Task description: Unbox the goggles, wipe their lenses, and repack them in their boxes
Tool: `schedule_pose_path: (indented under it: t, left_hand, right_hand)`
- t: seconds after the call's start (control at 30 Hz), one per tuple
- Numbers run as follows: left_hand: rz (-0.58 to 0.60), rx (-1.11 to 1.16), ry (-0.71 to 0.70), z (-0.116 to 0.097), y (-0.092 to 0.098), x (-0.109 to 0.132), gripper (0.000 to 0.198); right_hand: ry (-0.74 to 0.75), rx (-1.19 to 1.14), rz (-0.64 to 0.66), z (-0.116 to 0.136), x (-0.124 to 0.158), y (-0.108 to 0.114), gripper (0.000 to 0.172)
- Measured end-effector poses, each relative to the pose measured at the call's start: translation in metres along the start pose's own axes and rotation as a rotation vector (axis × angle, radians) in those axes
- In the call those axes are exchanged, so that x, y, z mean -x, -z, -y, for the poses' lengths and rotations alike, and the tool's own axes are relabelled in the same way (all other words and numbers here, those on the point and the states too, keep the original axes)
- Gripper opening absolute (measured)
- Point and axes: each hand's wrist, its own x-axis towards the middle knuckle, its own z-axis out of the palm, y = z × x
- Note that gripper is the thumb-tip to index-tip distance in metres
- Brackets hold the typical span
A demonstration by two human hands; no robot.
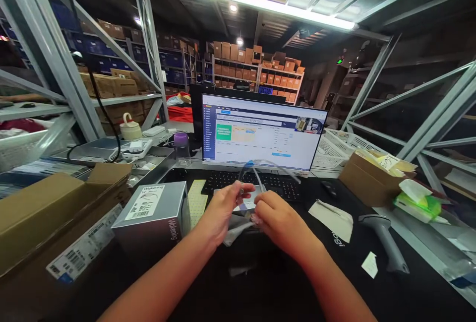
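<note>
In front of the monitor, my left hand (227,205) is closed, with thumb and fingertips pinched together by a thin grey, partly see-through looped strand (259,175). My right hand (277,215) is curled shut on the lower part of that strand. The loop rises above both hands, across the keyboard (219,180); whether it is a cable or a tube I cannot tell. A crumpled clear plastic piece (235,232) hangs below my fingers. Behind the hands lies a white printed card or box (243,203), mostly covered. To the left stands a grey "Wakening" box (152,223) with a white label.
An opened cardboard carton (55,218) fills the left side. A monitor (260,133) stands at the back. On the right are a mouse (329,189), a beige pouch (332,218), a barcode scanner (386,242), a paper scrap (370,265) and a smaller carton (366,180).
</note>
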Motion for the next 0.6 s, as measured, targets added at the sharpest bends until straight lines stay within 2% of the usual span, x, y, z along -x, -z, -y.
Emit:
schedule_pose_path:
  t: [0.1,0.17,0.23,0.3,0.4,0.5,0.6]
  left_hand:
    - [0.18,-0.18,-0.057,-0.001,0.003,0.0,0.061]
    - [0.275,-0.388,-0.108,0.002,0.006,-0.001,0.046]
    - [0.27,-0.541,-0.142,0.009,0.008,-0.004,0.035]
    - [0.204,-0.597,-0.183,0.017,0.008,-0.009,0.044]
    - [0.157,-0.472,-0.231,0.021,0.004,-0.012,0.058]
    - [0.159,-0.263,-0.226,0.016,0.0,-0.008,0.038]
    - [0.169,-0.163,-0.195,0.012,0.0,-0.002,0.042]
  right_hand:
    - [-0.168,-0.249,-0.09,-0.012,0.004,0.016,0.019]
    - [-0.307,-0.42,-0.199,-0.025,0.008,0.025,0.023]
    - [-0.396,-0.63,-0.267,-0.038,0.013,0.032,0.032]
    - [-0.429,-0.837,-0.277,-0.046,0.016,0.036,0.04]
    - [-0.428,-1.037,-0.2,-0.045,0.019,0.037,0.042]
    - [-0.438,-1.142,-0.129,-0.034,0.018,0.035,0.043]
    - [-0.509,-1.147,-0.16,-0.026,0.015,0.031,0.04]
